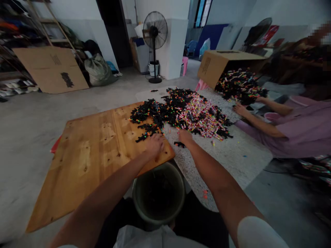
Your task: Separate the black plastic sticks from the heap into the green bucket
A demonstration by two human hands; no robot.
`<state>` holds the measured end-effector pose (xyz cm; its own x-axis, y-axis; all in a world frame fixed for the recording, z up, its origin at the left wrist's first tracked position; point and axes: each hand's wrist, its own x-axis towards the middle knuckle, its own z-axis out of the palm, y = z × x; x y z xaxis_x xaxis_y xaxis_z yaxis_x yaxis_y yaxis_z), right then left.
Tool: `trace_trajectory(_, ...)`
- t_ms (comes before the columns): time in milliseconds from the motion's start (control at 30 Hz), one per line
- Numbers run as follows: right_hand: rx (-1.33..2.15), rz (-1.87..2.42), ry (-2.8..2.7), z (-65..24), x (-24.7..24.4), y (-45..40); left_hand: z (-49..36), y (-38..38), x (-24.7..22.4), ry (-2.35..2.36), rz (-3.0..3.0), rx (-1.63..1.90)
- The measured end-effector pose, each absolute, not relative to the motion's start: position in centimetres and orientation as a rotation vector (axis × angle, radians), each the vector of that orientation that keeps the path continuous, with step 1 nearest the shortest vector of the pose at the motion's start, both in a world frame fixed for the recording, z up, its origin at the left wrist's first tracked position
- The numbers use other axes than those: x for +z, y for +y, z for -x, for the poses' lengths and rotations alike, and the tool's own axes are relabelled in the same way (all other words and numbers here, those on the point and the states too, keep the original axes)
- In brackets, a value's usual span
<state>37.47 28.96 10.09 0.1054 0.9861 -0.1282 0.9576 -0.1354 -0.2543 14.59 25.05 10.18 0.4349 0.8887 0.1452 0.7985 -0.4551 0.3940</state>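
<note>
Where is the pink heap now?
In the head view, the pink heap lies right of centre on the speckled table, beside black pieces, near the right hand.

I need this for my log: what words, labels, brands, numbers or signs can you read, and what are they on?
No text can be read in this view.
Cardboard at the left: faint print and a dark mark, too blurred to read.
Open cardboard box: print on its side, too blurred to read.
Heaped pink pieces: too small to tell.

Both forearms (210, 167) reach forward, angled inward. Left hand (155, 145) lies palm-down, slightly curled; right hand (185, 137) is curled, grip unclear.
</note>
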Motion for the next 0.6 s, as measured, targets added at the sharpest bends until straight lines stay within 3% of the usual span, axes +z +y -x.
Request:
trace_trajectory(100,0.422,2.242,-1.901,-38.8,9.5,28.1,-19.9,25.3,9.6,1.183,-2.634,0.329)
trace_trajectory(267,0.353,2.249,-1.648,-42.9,9.5,22.7,-25.5,25.9,9.0,1.138,-2.595,0.146)
trace_trajectory(400,0.389,2.127,-1.495,-45.2,9.4,16.7,-26.2,25.8,9.2,1.141,-2.54,0.115)
trace_trajectory(600,0.748,1.72,-1.167,-44.1,9.0,10.8,-24.8,24.3,10.1,1.184,-2.417,0.2)
